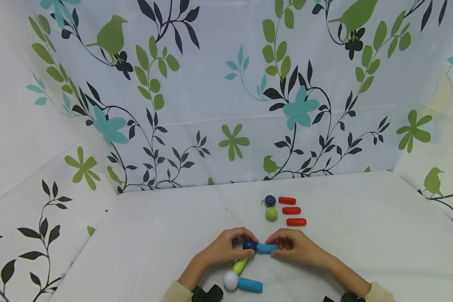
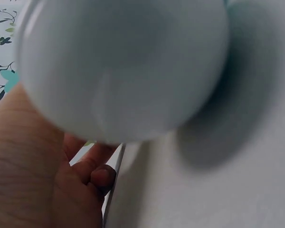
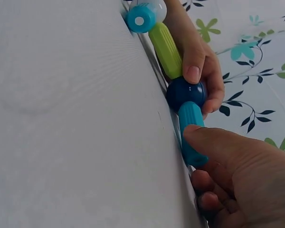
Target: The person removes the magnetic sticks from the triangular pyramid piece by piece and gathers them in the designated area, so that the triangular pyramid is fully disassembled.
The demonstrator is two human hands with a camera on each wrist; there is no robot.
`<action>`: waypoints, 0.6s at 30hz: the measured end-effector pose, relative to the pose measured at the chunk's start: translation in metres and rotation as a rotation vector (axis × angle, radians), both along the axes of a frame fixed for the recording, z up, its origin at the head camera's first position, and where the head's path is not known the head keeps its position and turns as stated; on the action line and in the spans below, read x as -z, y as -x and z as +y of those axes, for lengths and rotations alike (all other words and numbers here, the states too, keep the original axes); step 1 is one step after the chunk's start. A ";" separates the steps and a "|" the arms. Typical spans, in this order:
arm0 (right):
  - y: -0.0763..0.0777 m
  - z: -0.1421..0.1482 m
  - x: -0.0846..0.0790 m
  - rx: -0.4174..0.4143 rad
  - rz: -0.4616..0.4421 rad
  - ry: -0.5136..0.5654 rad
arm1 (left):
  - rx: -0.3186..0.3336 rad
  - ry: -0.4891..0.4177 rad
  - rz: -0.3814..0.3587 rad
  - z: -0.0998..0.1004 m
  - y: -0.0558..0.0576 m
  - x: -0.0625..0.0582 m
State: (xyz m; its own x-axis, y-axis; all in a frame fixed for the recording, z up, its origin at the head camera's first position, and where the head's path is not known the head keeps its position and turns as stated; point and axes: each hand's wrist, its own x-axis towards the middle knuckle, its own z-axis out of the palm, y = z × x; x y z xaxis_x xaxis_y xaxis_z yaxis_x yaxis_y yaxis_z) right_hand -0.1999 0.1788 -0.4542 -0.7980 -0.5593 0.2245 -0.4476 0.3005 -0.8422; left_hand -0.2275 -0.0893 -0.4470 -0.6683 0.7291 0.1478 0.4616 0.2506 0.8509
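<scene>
My left hand (image 1: 226, 246) pinches a dark blue ball (image 1: 249, 245) between thumb and fingers. In my right hand (image 1: 300, 248) a light blue stick (image 1: 265, 248) is gripped, its left end against that ball. A lime green stick (image 3: 165, 50) runs from the dark blue ball to a white ball (image 1: 230, 280), which has another light blue stick (image 1: 250, 285) attached, pointing right. The white ball (image 2: 128, 66) fills much of the left wrist view and hides my left fingertips there. The right wrist view shows my right thumb (image 3: 213, 140) lying along the held stick.
Beyond the hands on the white-covered table (image 1: 166, 235) lie a dark blue ball (image 1: 269, 201), a green ball (image 1: 271, 214) and three red sticks (image 1: 293, 210). A leaf-and-bird patterned cloth (image 1: 211, 84) hangs behind the table's far edge.
</scene>
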 end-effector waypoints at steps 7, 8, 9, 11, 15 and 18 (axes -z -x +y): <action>-0.002 -0.002 -0.001 -0.006 0.023 -0.002 | 0.016 0.018 0.047 0.002 -0.001 0.000; -0.002 -0.002 -0.002 -0.010 0.028 -0.002 | 0.018 0.018 0.054 0.001 -0.001 0.000; -0.002 -0.002 -0.002 -0.016 0.033 -0.001 | 0.020 0.019 0.064 0.001 -0.001 0.000; -0.002 -0.002 -0.002 -0.025 0.039 0.001 | 0.025 0.023 0.072 0.001 0.000 0.000; -0.002 -0.001 -0.002 -0.043 0.049 0.002 | 0.053 0.012 0.082 0.001 0.000 0.001; -0.002 -0.001 -0.003 -0.047 0.042 -0.008 | 0.072 0.008 0.084 0.001 0.001 0.001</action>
